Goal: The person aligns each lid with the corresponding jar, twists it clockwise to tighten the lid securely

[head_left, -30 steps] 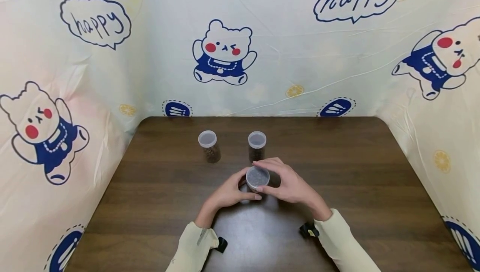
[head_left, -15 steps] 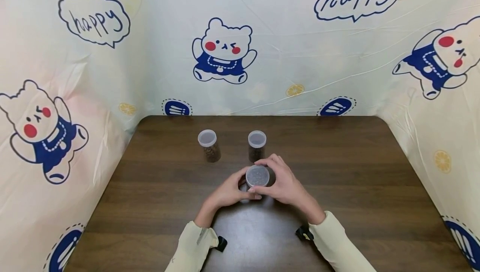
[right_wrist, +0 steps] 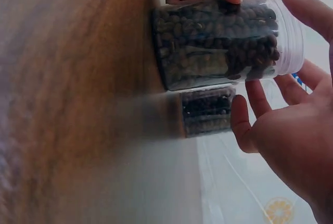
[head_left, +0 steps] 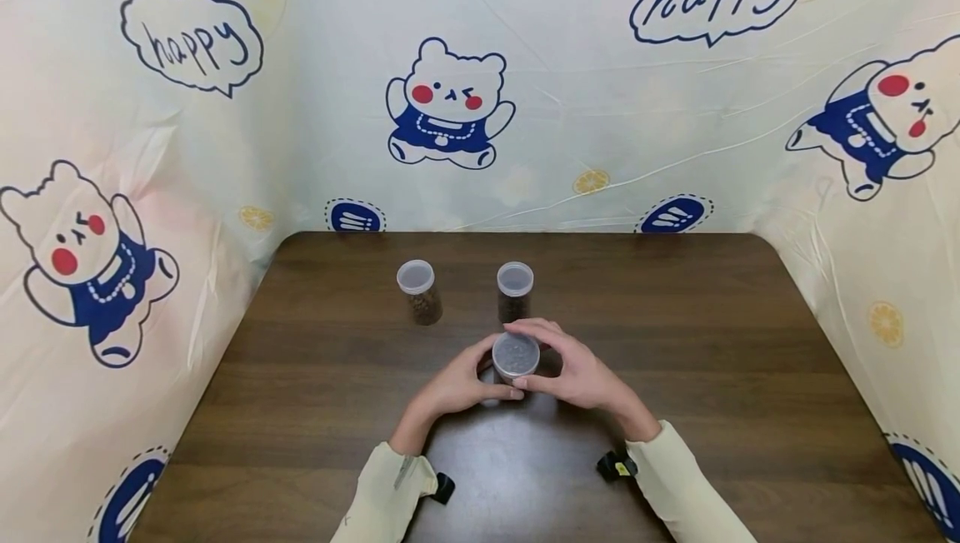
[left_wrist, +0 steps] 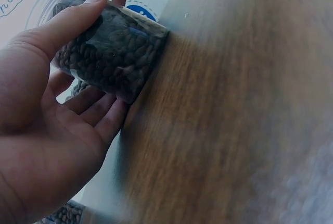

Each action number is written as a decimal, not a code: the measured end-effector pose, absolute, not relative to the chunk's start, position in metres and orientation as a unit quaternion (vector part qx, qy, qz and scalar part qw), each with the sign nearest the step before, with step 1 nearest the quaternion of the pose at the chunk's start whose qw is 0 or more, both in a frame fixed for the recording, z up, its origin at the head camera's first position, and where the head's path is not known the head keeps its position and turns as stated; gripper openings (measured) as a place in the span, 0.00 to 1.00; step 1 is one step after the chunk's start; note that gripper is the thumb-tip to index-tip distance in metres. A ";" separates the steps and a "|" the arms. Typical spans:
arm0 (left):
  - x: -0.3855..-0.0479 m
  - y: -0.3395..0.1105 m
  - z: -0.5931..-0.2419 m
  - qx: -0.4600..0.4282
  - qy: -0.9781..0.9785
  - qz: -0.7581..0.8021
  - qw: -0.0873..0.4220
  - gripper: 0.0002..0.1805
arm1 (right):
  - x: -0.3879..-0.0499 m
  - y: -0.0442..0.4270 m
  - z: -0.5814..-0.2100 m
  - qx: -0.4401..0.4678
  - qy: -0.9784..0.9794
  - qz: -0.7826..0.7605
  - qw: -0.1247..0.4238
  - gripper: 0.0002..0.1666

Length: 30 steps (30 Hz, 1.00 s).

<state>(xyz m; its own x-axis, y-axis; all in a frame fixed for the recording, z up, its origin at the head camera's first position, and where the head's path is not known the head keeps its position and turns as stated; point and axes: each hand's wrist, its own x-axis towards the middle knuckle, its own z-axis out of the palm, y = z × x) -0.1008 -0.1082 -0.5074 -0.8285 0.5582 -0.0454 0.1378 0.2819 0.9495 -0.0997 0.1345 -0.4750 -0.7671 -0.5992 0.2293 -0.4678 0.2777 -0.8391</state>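
A clear plastic jar [right_wrist: 208,47] of dark coffee-like beans stands upright on the table, its translucent screw lid [head_left: 516,355] on top. My left hand [head_left: 453,381] grips the body of the jar low down; in the left wrist view its thumb lies across the side and its fingers curl beneath the far side. At the lid is my right hand [head_left: 579,370], thumb on the near edge and fingers on the far edge. The right wrist view shows the thumb and fingers around the lid's rim, though contact at the thumb tip is hard to tell.
Two more lidded jars of dark contents stand farther back on the brown wooden table [head_left: 300,410]: a left jar [head_left: 422,297] and a right jar [head_left: 514,297], the latter just beyond my right fingers. A printed cloth [head_left: 570,110] hangs around the table's back and sides.
Over the last second my right hand has turned around the lid to the left, then back to the right. The left hand and the jar stay in place.
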 end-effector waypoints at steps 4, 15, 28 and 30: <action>-0.101 -0.108 -0.507 0.224 0.780 0.554 0.186 0.42 | -0.099 0.132 -0.477 -0.307 0.805 -0.505 0.053 0.42; -0.101 -0.109 -0.508 0.235 0.780 0.550 0.185 0.40 | -0.091 0.117 -0.480 -0.248 0.827 -0.504 -0.003 0.52; -0.100 -0.108 -0.508 0.223 0.778 0.557 0.186 0.44 | -0.094 0.129 -0.478 -0.298 0.810 -0.505 0.016 0.42; -0.100 -0.108 -0.508 0.223 0.778 0.557 0.187 0.44 | -0.093 0.127 -0.479 -0.289 0.813 -0.505 0.003 0.43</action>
<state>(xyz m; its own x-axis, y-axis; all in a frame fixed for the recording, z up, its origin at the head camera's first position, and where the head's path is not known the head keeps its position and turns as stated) -0.0997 -0.1083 -0.5080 -0.8311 0.5545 -0.0427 0.1379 0.2798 0.9501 -0.0931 0.1270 -0.4786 -0.8328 -0.4734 0.2869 -0.4672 0.3230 -0.8231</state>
